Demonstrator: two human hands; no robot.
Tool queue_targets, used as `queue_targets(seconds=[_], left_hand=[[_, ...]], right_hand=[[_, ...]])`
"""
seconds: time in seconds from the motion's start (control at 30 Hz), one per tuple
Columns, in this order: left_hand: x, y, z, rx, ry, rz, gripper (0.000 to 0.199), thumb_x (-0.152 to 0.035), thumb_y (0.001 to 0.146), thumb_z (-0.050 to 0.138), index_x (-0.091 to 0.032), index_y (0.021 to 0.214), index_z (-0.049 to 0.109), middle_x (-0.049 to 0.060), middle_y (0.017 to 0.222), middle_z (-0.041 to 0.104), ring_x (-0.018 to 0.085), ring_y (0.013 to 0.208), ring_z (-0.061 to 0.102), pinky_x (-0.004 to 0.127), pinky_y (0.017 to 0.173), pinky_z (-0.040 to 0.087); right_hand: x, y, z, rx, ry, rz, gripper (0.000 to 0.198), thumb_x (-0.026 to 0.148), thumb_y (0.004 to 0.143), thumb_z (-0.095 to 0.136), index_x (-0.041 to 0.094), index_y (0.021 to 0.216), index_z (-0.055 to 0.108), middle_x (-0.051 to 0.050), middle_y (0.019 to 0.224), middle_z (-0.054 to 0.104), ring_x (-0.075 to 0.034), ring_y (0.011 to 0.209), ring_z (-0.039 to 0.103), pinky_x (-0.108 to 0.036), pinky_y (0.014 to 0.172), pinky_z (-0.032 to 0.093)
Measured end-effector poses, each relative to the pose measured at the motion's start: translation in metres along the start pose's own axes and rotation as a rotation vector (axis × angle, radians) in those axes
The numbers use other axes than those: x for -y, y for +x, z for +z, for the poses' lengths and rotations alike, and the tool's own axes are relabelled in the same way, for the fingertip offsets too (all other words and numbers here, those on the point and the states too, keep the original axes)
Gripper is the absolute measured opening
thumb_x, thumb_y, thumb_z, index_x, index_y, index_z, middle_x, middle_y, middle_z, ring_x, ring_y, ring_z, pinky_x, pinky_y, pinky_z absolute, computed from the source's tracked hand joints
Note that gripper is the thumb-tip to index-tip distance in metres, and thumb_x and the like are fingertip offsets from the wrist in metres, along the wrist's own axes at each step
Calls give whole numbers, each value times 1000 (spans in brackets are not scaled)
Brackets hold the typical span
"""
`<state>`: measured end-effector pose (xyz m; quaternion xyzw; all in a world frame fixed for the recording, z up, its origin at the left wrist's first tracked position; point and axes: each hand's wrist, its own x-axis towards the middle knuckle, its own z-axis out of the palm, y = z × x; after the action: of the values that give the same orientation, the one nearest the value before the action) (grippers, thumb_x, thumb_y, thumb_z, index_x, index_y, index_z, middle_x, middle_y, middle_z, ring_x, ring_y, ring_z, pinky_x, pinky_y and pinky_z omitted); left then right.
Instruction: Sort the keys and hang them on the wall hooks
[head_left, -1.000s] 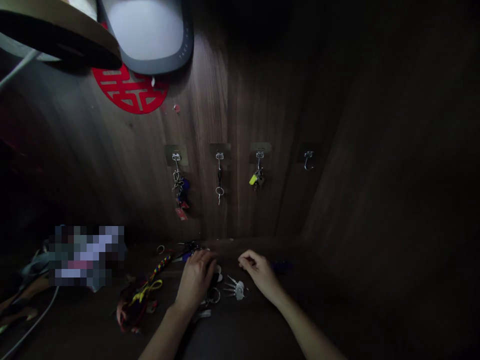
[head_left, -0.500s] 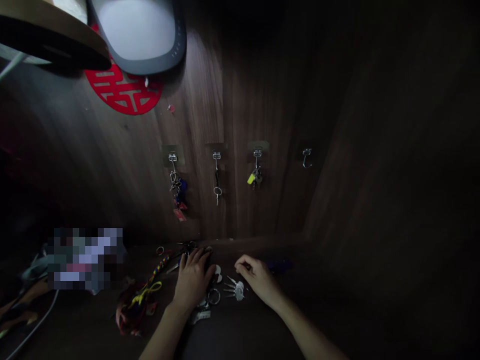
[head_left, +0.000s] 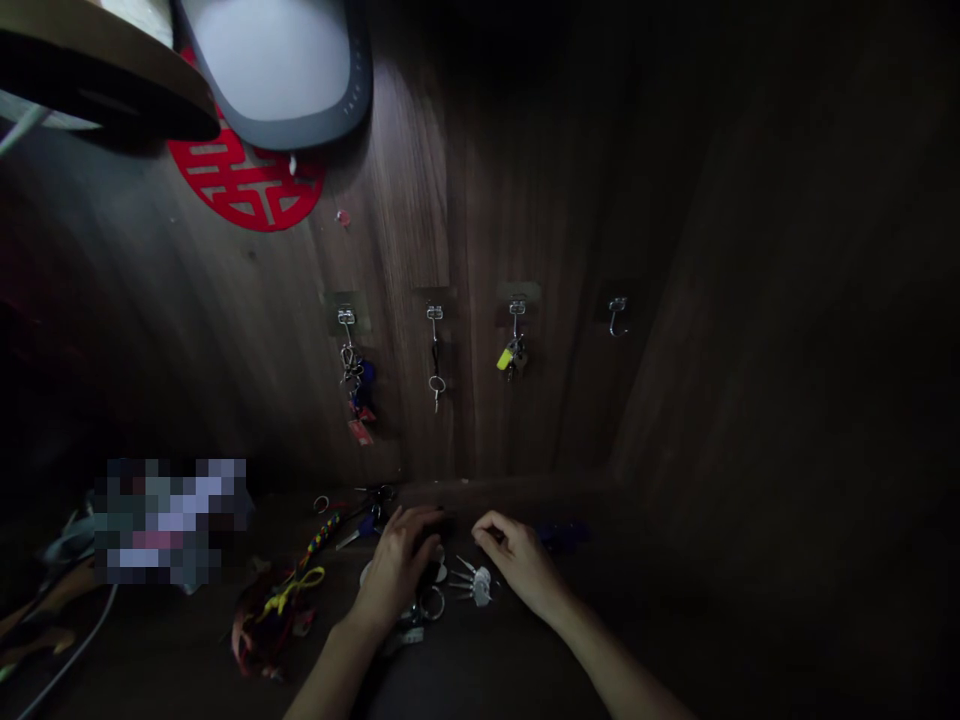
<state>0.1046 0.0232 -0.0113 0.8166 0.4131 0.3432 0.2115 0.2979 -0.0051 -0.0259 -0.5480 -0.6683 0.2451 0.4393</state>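
My left hand (head_left: 405, 560) hovers over or rests on the dark surface, fingers stretched to the right and thumb apart from them. Round silver pieces show partly beside its thumb. Below it lie a metal key ring (head_left: 433, 602) and a silver key (head_left: 409, 636). My right hand (head_left: 511, 550) is closed, thumb and fingers curled together; whatever they hold, if anything, is hidden. Just left of that hand, several silver keys (head_left: 478, 585) lie fanned out. Left of my left hand are a blue-headed key (head_left: 366, 527) and a braided multicoloured cord (head_left: 322, 535).
Several metal hooks are on the wood panel: a key bunch (head_left: 356, 385), a ring on a black cord (head_left: 436, 384) and keys with a yellow tag (head_left: 513, 357) hang there; the rightmost hook (head_left: 617, 318) is bare. Red and yellow cords (head_left: 270, 620) lie left. A lamp (head_left: 285, 70) hangs above.
My left hand has moved slightly right and down, its fingers now turned to the right, uncovering the blue-headed key. My right hand has barely moved.
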Motion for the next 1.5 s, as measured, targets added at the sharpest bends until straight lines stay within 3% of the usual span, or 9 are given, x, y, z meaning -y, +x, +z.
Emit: queue_targets(seconds=[0.1, 0.27, 0.5, 0.67, 0.8, 1.03, 1.33, 1.5], left_hand=[[-5, 2, 2, -62, -209, -79, 22, -24, 81, 51, -22, 99, 64, 5, 105, 67, 20, 101, 60, 34, 91, 45], [-12, 3, 5, -93, -495, -163, 21, -30, 75, 61, -21, 92, 69, 5, 98, 70, 21, 95, 62, 31, 87, 46], [-15, 2, 10, -2, -817, -325, 34, -38, 66, 72, -17, 94, 69, 5, 92, 71, 22, 87, 63, 30, 79, 47], [-20, 3, 10, 13, -995, -366, 39, -36, 62, 76, -18, 94, 65, 4, 87, 70, 19, 81, 65, 27, 74, 47], [-21, 4, 10, -9, -947, -345, 33, -39, 64, 74, -18, 88, 67, 3, 86, 68, 18, 77, 64, 26, 72, 47], [-21, 2, 10, -61, -703, -238, 26, -37, 74, 65, -20, 93, 68, 4, 93, 69, 20, 92, 61, 28, 83, 45], [-19, -2, 20, 52, -750, -152, 36, -23, 77, 62, -22, 112, 55, 6, 111, 65, 21, 106, 58, 33, 92, 44], [-22, -2, 19, 73, -810, -160, 40, -24, 78, 62, -21, 116, 52, 5, 105, 66, 20, 99, 60, 32, 87, 46]], right_hand=[[1, 0, 0, -54, 24, -29, 16, 28, 81, 48, 21, 80, 62, -1, 76, 65, -14, 63, 56, -22, 52, 39], [6, -1, 1, -75, 77, -68, 19, 32, 81, 51, 20, 91, 61, -3, 80, 66, -15, 69, 59, -22, 56, 44], [7, -1, 3, -145, 78, -60, 23, 38, 83, 50, 19, 76, 61, 0, 70, 62, -13, 58, 53, -22, 55, 40], [12, 0, 0, -142, 241, -14, 29, 46, 81, 51, 18, 72, 59, 1, 63, 56, -13, 58, 51, -22, 55, 40], [15, 1, -1, -156, 391, 47, 33, 51, 77, 56, 18, 71, 58, 2, 60, 52, -12, 57, 51, -22, 53, 41], [16, 1, -1, -104, 478, 85, 32, 48, 75, 60, 17, 73, 61, 0, 62, 59, -12, 56, 51, -23, 55, 41], [25, 0, 3, -36, 684, 176, 30, 46, 72, 64, 16, 69, 61, 1, 59, 59, -9, 52, 47, -22, 51, 37], [23, 0, 4, 37, 821, 225, 25, 40, 74, 65, 16, 71, 61, 1, 60, 59, -8, 52, 47, -21, 51, 34]])
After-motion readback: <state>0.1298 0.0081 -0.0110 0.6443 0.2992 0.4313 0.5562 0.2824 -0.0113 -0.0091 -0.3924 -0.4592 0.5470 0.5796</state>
